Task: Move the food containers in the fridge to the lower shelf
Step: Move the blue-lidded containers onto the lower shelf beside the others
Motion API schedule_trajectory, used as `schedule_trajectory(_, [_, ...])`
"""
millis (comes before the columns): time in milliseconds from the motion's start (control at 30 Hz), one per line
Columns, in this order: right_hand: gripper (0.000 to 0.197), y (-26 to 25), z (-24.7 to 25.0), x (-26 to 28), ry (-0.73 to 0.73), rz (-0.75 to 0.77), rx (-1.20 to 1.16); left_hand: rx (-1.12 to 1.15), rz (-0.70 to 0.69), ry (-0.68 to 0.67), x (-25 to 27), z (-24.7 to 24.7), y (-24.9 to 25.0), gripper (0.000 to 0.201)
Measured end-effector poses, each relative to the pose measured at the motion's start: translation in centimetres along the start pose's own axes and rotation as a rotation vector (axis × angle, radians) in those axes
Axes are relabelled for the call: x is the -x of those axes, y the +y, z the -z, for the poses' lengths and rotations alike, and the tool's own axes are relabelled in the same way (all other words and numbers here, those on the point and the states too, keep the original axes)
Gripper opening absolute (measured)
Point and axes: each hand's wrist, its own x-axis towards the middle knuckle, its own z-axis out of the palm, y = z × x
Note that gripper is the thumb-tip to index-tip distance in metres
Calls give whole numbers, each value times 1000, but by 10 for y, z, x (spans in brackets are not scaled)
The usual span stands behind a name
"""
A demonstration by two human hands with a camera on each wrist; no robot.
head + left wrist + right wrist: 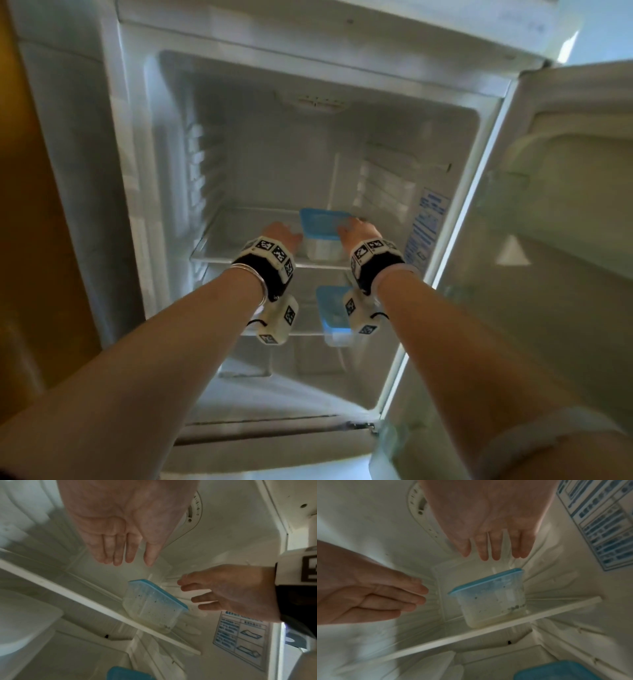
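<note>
Two hands, left [282, 234] and right [356, 231], grip wide, fingers straight, flanking upper container [323, 236], apart.

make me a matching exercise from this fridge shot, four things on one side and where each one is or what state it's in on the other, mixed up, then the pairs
Things:
1. upper container
2. lower container
3. left hand
4. fridge door

Places or states:
A. swung open at the right
B. stands on the lower shelf
C. stands on the upper shelf, between the two hands
D. fingers straight, left of the upper container, not touching it

Pairs: 1-C, 2-B, 3-D, 4-A

The right hand mirrors the left on the container's other side, also open and holding nothing.
</note>
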Motion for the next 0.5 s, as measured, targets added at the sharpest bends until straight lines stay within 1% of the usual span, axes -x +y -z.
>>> schedule_trajectory(100, [43,10,-1,-22,-36,-85,-43,28,-5,-11,-26,-3,9,50])
schedule_trajectory(200, [42,23,-4,-35,-78,-154,-2,56,5,-47,-48,-12,12,45])
schedule_trajectory(300, [49,27,-11,-40,-124,-166,92,117,28,-94,-62,-23,8,42])
schedule_trajectory(367, [48,25,-13,-43,-143,-183,79,179,47,-114,-66,-29,6,43])
schedule_trajectory(500, [47,21,-16,-47,-120,-199,37,294,65,-117,-70,-35,8,44])
